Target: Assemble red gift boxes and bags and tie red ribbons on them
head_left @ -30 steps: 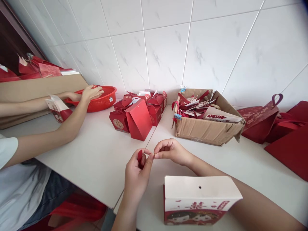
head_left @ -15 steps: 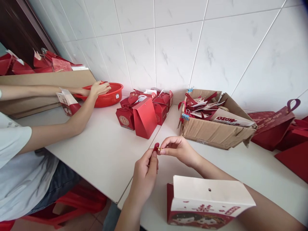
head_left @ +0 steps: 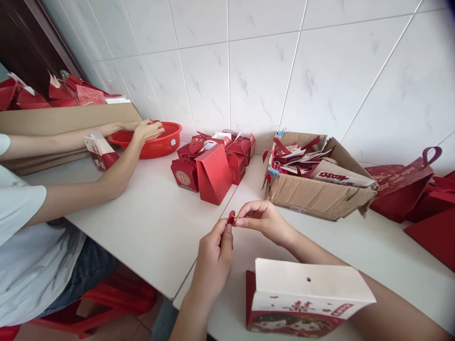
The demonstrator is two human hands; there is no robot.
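My left hand [head_left: 214,255] is closed around a small red piece [head_left: 231,218] whose tip sticks up between thumb and forefinger. My right hand [head_left: 261,219] pinches a tiny gold part at that red tip. Both hands meet just above the white table [head_left: 152,227]. A folded paper box [head_left: 305,296], white on top with red print on its front, stands on the table right below my right forearm.
A cardboard box [head_left: 316,194] of red and white flat pieces sits behind my hands. Several red gift boxes [head_left: 213,166] stand left of it. A person on the left reaches into a red basin [head_left: 156,142]. Red bags [head_left: 405,184] lie at right.
My view shifted left a second ago, then held. My hands stay joined; the red tip now shows above my left thumb. The other person's hands remain at the basin.
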